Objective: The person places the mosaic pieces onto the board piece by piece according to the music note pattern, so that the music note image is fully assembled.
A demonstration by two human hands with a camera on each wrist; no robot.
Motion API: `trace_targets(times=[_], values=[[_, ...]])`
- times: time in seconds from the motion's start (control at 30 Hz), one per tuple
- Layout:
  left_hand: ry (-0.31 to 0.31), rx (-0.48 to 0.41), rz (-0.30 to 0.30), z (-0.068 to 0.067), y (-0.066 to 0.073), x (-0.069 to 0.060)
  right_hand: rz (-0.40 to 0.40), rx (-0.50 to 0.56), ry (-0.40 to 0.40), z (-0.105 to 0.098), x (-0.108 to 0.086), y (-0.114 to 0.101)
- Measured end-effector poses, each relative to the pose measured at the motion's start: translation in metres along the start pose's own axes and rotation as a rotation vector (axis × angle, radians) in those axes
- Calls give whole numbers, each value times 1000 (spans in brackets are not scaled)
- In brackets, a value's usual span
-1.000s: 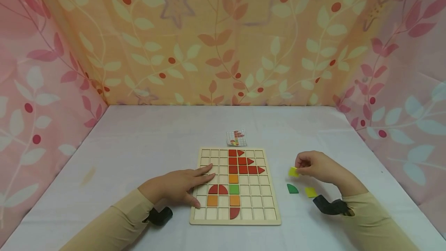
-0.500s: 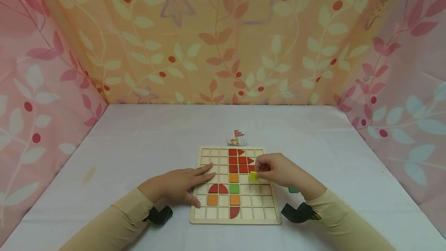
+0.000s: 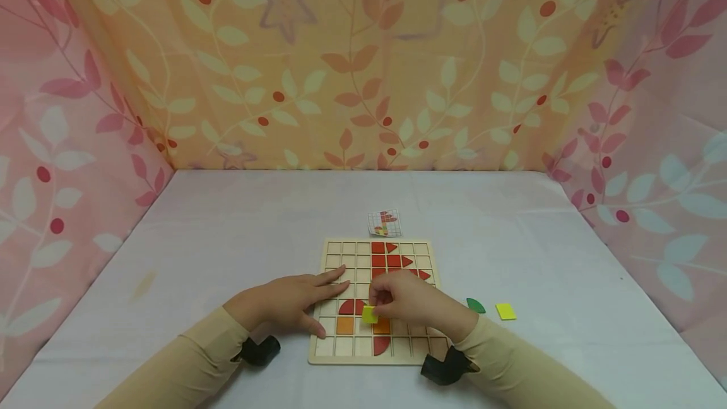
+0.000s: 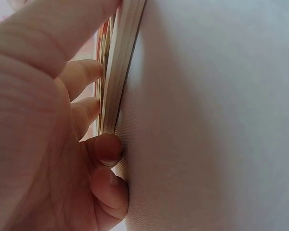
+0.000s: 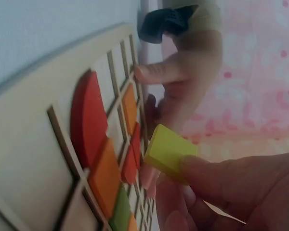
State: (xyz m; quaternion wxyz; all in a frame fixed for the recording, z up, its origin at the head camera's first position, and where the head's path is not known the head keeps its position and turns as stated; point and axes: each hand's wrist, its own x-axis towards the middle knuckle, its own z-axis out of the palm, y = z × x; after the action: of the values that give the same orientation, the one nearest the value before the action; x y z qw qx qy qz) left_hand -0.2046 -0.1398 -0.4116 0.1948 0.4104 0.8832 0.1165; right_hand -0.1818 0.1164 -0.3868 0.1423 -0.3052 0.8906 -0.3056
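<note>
A wooden grid board [image 3: 363,360] lies on the table. My left hand [image 3: 284,302] rests on its left side with fingers spread; the left wrist view shows fingertips against the board's edge [image 4: 119,72]. Over the lower middle of the grid, my right hand [image 3: 417,302] pinches a yellow square tile [image 3: 370,314] between thumb and fingers. In the right wrist view this yellow tile [image 5: 168,147] is tilted and apart from the board. Red quarter circles [image 3: 348,307], an orange square [image 3: 344,325] and red triangles [image 3: 407,261] sit in cells. My right hand hides some cells in the head view.
A small pattern card [image 3: 384,223] lies just beyond the board. To the right, a green quarter-circle tile [image 3: 476,305] and another yellow square tile [image 3: 505,312] lie on the white cloth [image 3: 227,213]. Patterned fabric [image 3: 363,68] stands behind the table.
My right hand has carried the yellow square tile leftward from the right of the board to above its lower middle. My left hand has stayed in place.
</note>
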Motion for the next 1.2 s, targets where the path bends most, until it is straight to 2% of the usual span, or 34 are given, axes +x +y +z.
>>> trace_targets(times=[0.23,0.53,0.8,1.03,1.2], values=[[-3,3,5,2,-2,1,43,11,2,15,7,-4],[-3,8,18,1,-2,0,53,-28,-28,20,7,-6],[6,4,24,1,-2,0,72,-73,-58,21,9,-5],[3,15,17,-1,-1,-1,31,-102,-66,18,9,-6],[1,24,3,0,0,0,43,-85,-53,12,6,-2]])
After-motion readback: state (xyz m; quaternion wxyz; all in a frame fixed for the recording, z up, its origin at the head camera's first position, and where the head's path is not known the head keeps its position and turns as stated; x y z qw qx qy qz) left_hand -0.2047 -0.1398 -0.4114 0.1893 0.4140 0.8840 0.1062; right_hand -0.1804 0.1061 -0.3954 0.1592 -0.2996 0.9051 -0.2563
